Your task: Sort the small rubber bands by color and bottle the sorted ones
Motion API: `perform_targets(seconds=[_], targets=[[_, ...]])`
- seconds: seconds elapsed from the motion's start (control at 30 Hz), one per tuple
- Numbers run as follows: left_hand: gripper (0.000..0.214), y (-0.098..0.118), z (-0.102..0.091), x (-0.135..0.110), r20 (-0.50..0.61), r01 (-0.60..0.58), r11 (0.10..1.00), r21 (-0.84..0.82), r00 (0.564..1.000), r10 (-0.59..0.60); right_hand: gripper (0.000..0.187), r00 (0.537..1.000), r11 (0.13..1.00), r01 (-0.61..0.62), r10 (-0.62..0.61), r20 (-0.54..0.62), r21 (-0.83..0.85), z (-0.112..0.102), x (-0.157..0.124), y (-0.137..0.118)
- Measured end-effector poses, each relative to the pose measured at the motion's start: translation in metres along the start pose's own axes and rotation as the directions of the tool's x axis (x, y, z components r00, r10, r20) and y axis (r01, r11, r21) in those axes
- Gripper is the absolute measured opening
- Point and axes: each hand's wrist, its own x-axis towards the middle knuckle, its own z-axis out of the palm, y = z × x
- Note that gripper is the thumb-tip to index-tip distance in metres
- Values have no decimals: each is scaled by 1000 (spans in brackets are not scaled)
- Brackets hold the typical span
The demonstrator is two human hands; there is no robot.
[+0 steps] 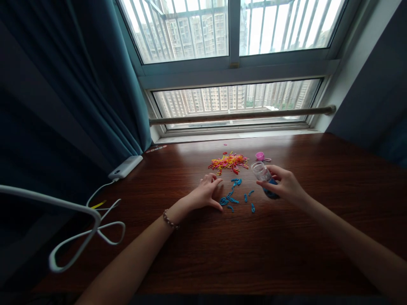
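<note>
Room: dark brown wooden table (222, 254) with a smooth, slightly shiny grain, standing against a wide window (235, 101) with a pale rail (241, 115) across it; a teal curtain (104, 84) hangs in soft folds at the left.
Left hand: the left hand (205, 194) lies palm down on the table, fingers bent and close together, tips on the wood, thumb just beside the blue bands (232, 197). Whether it pinches one band under the fingers, I cannot tell.
Right hand: the right hand (286, 184) is closed around a small clear bottle (262, 173), held tilted above the table with its open mouth toward the window side.
Bottle: round, transparent plastic or glass; something blue shows in its lower part, mostly covered by the fingers.
Blue bands: thin small elastic loops, scattered on the table between the two hands.
Mixed pile: a loose heap of yellow, red and pink bands (229, 162), farther from the person than the blue ones.
Lid: a pink round lid (260, 156) lies just beside the pile, near the bottle.
Wrist: a beaded bracelet (170, 220) on the left wrist.
Left side: a flat white power bank (126, 166) near the curtain, with a white cable (104, 231) in loops.
Hard to see: a thick white curved strip at the left edge is cut off, and I cannot say what it is; both forearms leave the picture at the bottom.
</note>
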Motion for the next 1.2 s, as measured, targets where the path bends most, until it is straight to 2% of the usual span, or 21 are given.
perform_targets(seconds=[0.13,0.3,0.47,0.57,0.77,0.93,1.0,1.13,1.2], targets=[[77,3,6,8,118,26,1000,-15,993,-24,36,999,1000,2,-2,-37,-1,0,-14,18],[81,6,9,32,213,67,997,-42,976,-56,35,998,993,69,-70,-1,-98,-2,-13,25],[88,4,16,59,179,-18,999,-31,984,23,33,990,968,143,-139,32,-205,-5,-16,22],[77,7,18,68,190,-33,996,-80,981,48,33,987,962,158,-155,29,-225,-5,-17,21],[52,13,13,69,278,-3,963,-269,957,81,31,986,952,164,-161,34,-258,-5,-18,21],[35,11,-2,63,357,25,935,-355,928,110,32,982,947,189,-189,27,-261,-6,-19,21],[42,6,-10,60,362,70,933,-353,930,68,32,982,942,188,-190,19,-277,-6,-19,21],[74,-2,-18,56,393,171,953,-248,917,-62,33,980,937,193,-198,13,-290,-7,-19,22],[71,0,-18,54,426,141,967,-214,904,-37,34,980,936,195,-199,15,-295,-8,-19,22]])
